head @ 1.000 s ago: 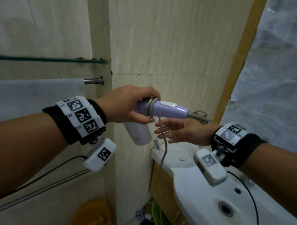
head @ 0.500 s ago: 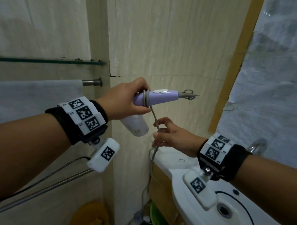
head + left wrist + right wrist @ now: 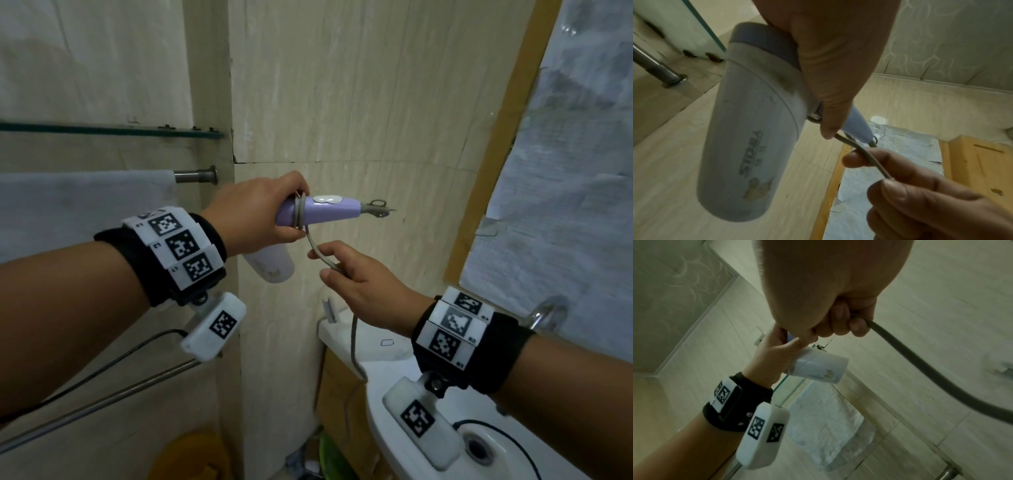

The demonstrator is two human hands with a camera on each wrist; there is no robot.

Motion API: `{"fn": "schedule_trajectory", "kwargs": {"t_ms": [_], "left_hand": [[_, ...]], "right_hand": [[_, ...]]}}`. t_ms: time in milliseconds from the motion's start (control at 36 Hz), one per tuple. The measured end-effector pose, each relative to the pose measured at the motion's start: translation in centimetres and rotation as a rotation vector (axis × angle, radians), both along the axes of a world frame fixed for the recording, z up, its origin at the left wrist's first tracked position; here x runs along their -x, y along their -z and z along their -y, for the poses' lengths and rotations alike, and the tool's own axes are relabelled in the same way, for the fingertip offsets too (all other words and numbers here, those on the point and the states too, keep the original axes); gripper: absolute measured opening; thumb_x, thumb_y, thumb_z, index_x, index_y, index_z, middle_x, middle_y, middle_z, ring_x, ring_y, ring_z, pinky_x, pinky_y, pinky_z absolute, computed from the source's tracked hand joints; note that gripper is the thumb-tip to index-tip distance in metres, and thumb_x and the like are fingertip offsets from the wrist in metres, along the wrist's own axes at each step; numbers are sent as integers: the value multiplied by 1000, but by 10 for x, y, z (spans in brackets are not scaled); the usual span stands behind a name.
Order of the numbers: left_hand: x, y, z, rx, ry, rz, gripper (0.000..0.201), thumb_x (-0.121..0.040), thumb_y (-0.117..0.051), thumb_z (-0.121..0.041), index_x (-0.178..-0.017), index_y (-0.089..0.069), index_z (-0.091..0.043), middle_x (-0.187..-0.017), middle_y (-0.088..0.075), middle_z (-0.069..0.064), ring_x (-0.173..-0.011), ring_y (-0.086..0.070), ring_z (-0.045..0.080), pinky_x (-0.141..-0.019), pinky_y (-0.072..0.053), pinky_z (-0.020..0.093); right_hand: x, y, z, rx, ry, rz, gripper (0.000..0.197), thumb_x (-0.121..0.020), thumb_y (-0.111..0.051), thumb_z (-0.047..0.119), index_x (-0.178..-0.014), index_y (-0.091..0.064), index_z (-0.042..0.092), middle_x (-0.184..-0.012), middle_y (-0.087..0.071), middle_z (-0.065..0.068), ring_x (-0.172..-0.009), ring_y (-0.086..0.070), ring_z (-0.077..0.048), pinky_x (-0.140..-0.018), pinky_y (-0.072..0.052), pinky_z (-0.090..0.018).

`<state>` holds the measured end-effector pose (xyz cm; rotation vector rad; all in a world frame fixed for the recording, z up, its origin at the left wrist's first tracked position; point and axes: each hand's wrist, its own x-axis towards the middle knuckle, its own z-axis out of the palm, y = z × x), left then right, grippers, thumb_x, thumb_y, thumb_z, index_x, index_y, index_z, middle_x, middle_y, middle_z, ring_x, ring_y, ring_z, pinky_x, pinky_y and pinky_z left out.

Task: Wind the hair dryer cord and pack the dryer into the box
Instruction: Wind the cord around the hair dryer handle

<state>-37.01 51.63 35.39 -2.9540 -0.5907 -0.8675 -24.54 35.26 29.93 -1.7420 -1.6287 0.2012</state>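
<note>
Left hand (image 3: 260, 212) grips the hair dryer (image 3: 318, 214) midair by the handle, pinning two loops. Right hand (image 3: 359, 277) pinches the cord (image 3: 317, 250) just below. Keep tension, lay turns side by side. Box not visible.

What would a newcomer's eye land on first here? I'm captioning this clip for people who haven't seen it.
First, the lilac hair dryer held up mid-frame against the tiled wall by the left hand, its white barrel pointing down. Next, the grey cord, looped around the handle, running through the right hand below it and down past the white basin at lower right.
</note>
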Motion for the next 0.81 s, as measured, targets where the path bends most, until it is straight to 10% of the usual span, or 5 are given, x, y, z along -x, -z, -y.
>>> {"fn": "schedule_trajectory", "kwargs": {"t_ms": [194,278,389,528,806], "left_hand": [[0,4,7,-245,-36,-127,39,-77,-67,-45,-111,-51,-33,-90,-62,-7,-78,-58,18,-67,-53,38],[-2,9,9,-379,-26,-174,39,-77,-66,-47,-111,-52,-33,-88,-64,-8,-75,-57,17,-62,-50,33],[-4,20,5,-493,38,-182,34,-77,-66,-48,-104,-53,-32,-75,-60,-9,-65,-53,16,-56,-42,29],[-3,26,7,-565,145,-221,37,-73,-66,-44,-106,-56,-31,-81,-62,-7,-73,-58,19,-61,-48,35],[-1,29,10,-624,300,-262,55,-67,-74,-56,-111,-56,-29,-87,-64,-6,-77,-60,18,-60,-48,32]], "right_hand": [[6,-7,0,13,13,60,30,-99,-45,25,-125,-58,23,-109,-68,-3,-95,-63,-16,-86,-50,-31],[5,-10,0,16,14,80,26,-98,-48,23,-118,-64,20,-95,-70,-9,-74,-58,-14,-74,-50,-31],[3,-17,-1,22,21,110,21,-96,-51,23,-106,-68,16,-94,-71,-12,-84,-65,-27,-79,-52,-42],[-5,-29,3,20,37,131,14,-92,-59,22,-94,-71,15,-64,-58,13,-54,-54,0,-52,-39,-11],[-16,-37,6,-5,51,15,17,-74,-80,21,-77,-64,18,-61,-61,8,-53,-52,-2,-52,-43,-14]]}}
